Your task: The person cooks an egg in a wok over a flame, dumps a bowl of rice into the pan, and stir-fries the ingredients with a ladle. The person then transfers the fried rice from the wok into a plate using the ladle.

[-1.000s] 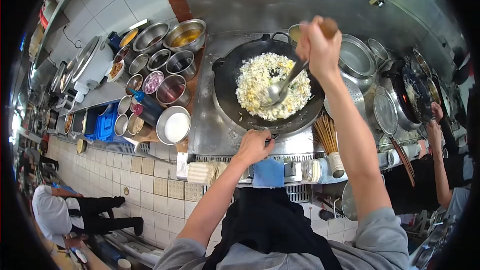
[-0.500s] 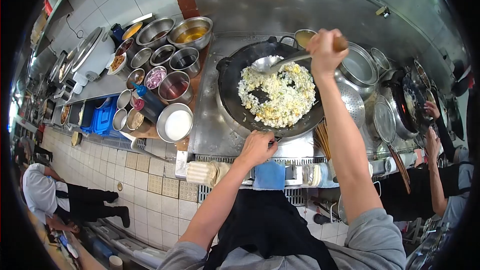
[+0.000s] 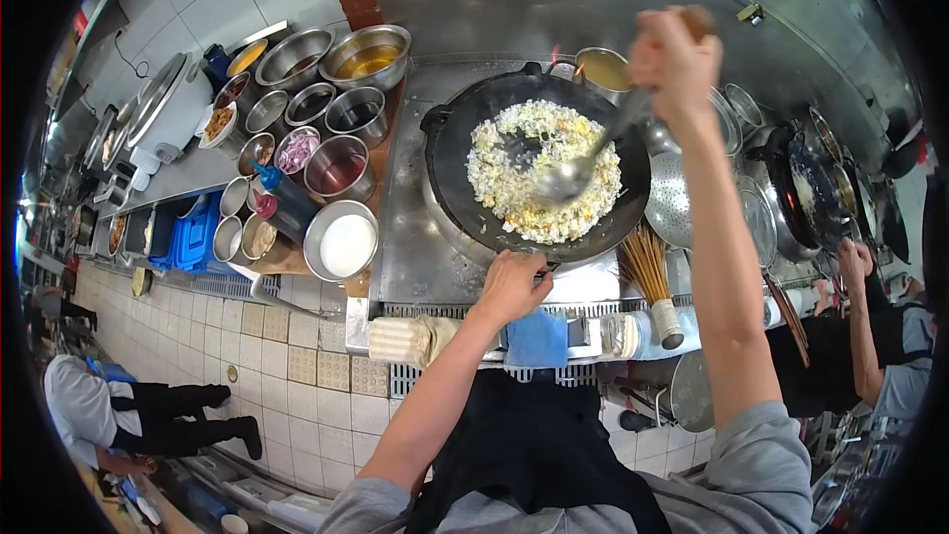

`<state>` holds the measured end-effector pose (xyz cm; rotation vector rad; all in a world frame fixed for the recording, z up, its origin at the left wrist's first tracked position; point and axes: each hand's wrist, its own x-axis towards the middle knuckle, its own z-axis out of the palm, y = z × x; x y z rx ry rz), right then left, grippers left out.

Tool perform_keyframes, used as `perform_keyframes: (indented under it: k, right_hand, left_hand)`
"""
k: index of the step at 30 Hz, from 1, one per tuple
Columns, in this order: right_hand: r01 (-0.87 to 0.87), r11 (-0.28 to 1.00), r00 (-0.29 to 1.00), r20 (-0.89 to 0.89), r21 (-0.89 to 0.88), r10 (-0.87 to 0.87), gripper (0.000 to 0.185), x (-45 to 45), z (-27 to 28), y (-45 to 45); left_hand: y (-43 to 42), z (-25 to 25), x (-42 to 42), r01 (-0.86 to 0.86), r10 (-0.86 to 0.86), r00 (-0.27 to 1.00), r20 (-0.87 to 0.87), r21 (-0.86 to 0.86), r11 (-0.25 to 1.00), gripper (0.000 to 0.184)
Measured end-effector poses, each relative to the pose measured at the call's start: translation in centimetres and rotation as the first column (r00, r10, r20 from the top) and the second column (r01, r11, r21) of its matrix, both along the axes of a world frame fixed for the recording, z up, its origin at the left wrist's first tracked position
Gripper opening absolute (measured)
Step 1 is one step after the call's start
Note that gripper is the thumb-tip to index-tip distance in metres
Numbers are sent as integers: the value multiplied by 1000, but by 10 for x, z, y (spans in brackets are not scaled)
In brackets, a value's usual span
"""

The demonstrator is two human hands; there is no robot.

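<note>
The fried rice (image 3: 542,172) lies in the black wok (image 3: 474,209) at the centre of the frame, between your hands. Your right hand (image 3: 676,64), above and right of it, grips the ladle (image 3: 565,181), its bowl on the rice. Your left hand (image 3: 514,283), below the rice, is closed at the wok's near rim. The bamboo brush (image 3: 650,277) rests just right of the wok, lower right of centre.
</note>
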<state>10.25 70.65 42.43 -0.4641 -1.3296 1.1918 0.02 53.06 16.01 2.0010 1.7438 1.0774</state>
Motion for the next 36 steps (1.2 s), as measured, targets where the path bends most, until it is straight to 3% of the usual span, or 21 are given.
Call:
perform_keyframes:
  k: [1, 3, 5, 7, 10, 14, 17, 18, 19, 21, 25, 28, 29, 31, 33, 36]
  right_hand:
    - [85, 996, 996, 37, 11, -85, 30, 16, 11, -6]
    - [81, 996, 995, -56, 46, -78, 27, 46, 14, -28]
    - [342, 938, 938, -86, 64, -336, 28, 37, -25, -33]
    - [293, 952, 938, -220, 89, -268, 28, 19, -64, -7]
    - [124, 991, 961, -254, 44, -109, 31, 5, -57, 5]
    - [98, 994, 966, -234, -53, -108, 30, 36, -25, -54]
    - [207, 973, 914, -335, -99, -228, 26, 7, -65, -60]
    - [260, 965, 923, -297, 18, -243, 26, -2, -84, -42]
    - [191, 980, 945, -278, 49, -170, 27, -10, -90, -31]
    - [75, 997, 970, -235, 27, -67, 29, -11, -70, -29]
    - [134, 990, 970, -209, 36, -123, 33, 27, -28, -80]
    - [185, 982, 931, -328, 40, -162, 27, 26, -80, -59]
    - [78, 996, 931, -361, 49, -55, 23, 32, -88, -38]
    - [233, 969, 903, -350, -84, -248, 25, 55, -71, -6]
    - [336, 936, 888, -295, -104, -352, 28, 87, -35, 9]
    - [371, 929, 888, -291, -4, -355, 29, 112, -50, 26]
  left_hand:
    - [0, 1, -1, -4, 4, 1000, 3, 1, 1000, 17]
    - [-1, 2, -2, 17, -17, 1000, 12, -19, 1000, 17]
    - [0, 4, -4, 19, -20, 999, 38, 14, 1000, 16]
    - [-2, 0, -3, 46, -48, 997, 66, 32, 998, 16]
    - [-3, -1, -1, 41, -44, 998, 51, 53, 998, 14]
    - [-9, 4, -1, -45, 46, 999, -24, 65, 997, 14]
    - [-9, 2, 2, -82, 87, 995, -54, 83, 993, 15]
    - [-8, 2, 2, -91, 98, 992, -74, 98, 991, 15]
    - [-8, 5, 2, -83, 90, 993, -77, 92, 992, 15]
    - [-12, 9, 2, -110, 111, 991, -79, 11, 994, 16]
    - [-10, 6, 0, -79, 87, 990, -110, 81, 994, 20]
    - [-3, 0, -4, 13, -15, 999, -45, -36, 999, 22]
    - [-1, -2, -5, 24, -25, 999, -46, -40, 999, 22]
    - [3, -2, -9, 64, -65, 998, 1, -79, 995, 24]
    - [3, 4, -8, 57, -54, 998, 23, -131, 990, 25]
    - [4, 8, -10, 18, -15, 1000, 17, -192, 981, 25]
